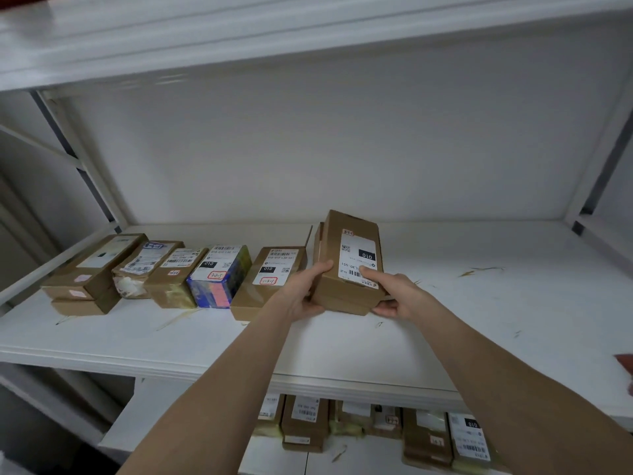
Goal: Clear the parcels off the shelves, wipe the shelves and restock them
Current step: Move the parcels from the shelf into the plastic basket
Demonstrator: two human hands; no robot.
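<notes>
White shelf [479, 303], bare on its right half but for thin straw-coloured scraps [479, 270]. Along its left half, a row of parcels [219, 275] lying side by side, labels up. Just right of that row, tilted and raised off the board, a brown box [349, 262] with a white label: left grip [303, 296] curled round its near left corner, right grip [394, 296] cupped under the right edge, thumb pressing on the label. Behind it, the edge of a second box [318, 241]; cannot tell whether carried too. Probably restocking, next place in the row, though possibly lifting away. For a clean placement: lower flat, slide snug against the neighbouring box [270, 279], keep the label up, let go only once fully resting. On the level below, further parcels [305, 423].
</notes>
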